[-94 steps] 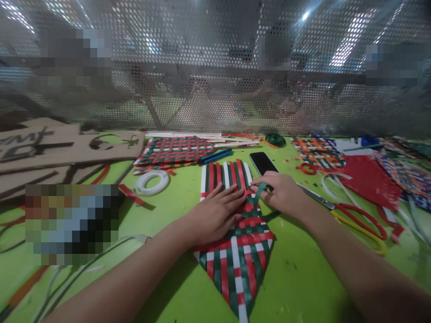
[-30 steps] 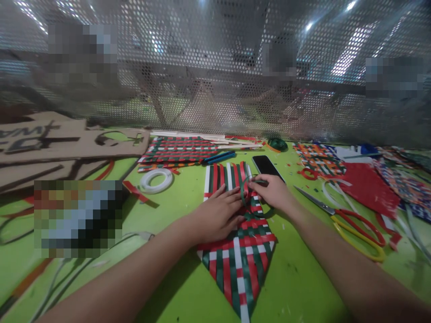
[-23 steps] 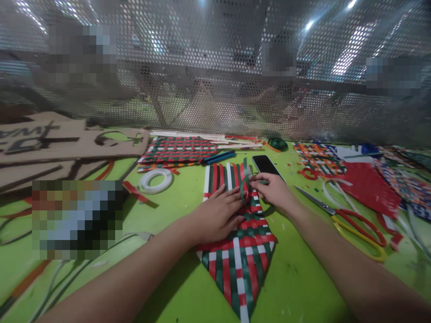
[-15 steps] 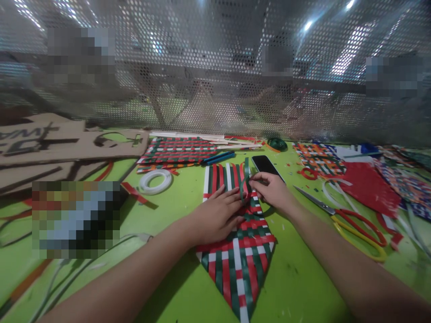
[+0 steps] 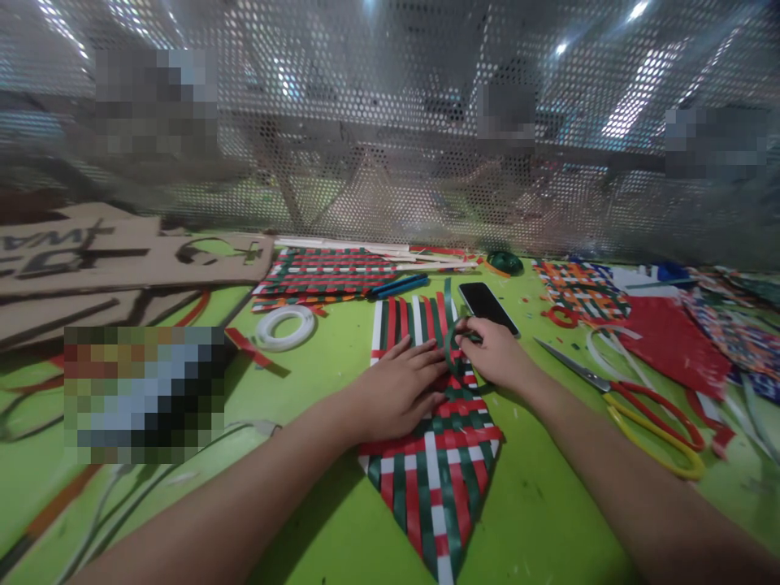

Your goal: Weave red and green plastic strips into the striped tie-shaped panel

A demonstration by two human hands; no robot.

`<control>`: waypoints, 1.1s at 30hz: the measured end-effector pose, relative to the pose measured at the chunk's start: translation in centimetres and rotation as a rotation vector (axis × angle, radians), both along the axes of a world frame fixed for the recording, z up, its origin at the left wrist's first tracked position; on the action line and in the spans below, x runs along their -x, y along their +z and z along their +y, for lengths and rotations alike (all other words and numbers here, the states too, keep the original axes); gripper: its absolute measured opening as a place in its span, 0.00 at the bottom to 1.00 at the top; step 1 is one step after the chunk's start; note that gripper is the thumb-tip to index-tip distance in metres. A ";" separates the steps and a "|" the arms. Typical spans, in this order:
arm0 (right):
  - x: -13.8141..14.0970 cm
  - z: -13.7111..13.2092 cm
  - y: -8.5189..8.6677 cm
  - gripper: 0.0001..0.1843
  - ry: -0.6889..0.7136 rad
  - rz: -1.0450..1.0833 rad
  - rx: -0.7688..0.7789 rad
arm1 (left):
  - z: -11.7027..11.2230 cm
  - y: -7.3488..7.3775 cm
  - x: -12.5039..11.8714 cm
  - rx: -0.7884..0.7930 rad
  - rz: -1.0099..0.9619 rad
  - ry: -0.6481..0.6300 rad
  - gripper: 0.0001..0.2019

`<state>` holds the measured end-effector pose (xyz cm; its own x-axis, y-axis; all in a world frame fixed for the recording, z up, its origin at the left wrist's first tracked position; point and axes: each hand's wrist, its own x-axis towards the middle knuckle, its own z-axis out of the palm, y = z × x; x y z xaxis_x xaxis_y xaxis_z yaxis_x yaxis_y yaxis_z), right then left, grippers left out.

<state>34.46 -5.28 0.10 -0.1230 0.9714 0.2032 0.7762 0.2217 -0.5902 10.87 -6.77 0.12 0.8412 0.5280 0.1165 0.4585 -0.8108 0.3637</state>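
Observation:
A woven piece of red, green and white strips (image 5: 435,471) lies on the green table, pointed at its near end and with loose parallel strips at its far end. My left hand (image 5: 399,390) rests flat on its upper middle, fingers spread and covering part of the weave. At the piece's right edge my right hand (image 5: 491,349) pinches a dark green strip (image 5: 452,345) between thumb and fingers. That strip curls into a loop beside the left fingertips. A phone (image 5: 487,307) lies just beyond the right hand.
Scissors with red and yellow handles (image 5: 655,426) lie to the right, near a red sheet (image 5: 676,341). A white tape roll (image 5: 286,328), cut cardboard (image 5: 127,260) and a finished-looking woven sheet (image 5: 329,272) are left and behind. A perforated metal screen (image 5: 390,187) stands at the back.
My right hand has drawn the green strip slightly right, and its loop is now rounder. My left hand stays flat on the weave. The whole view has shifted a little.

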 end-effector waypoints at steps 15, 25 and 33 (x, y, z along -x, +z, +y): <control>-0.5 0.9 -1.3 0.13 -0.002 0.266 0.121 | 0.4 0.3 -0.1 0.194 -0.094 0.166 0.24; -0.7 1.4 -1.9 0.11 0.052 0.621 0.320 | 0.5 0.4 -0.4 0.216 -0.103 0.164 0.24; -0.6 1.2 -1.3 0.12 0.056 0.644 0.375 | 0.5 0.7 -0.4 0.237 -0.167 0.134 0.21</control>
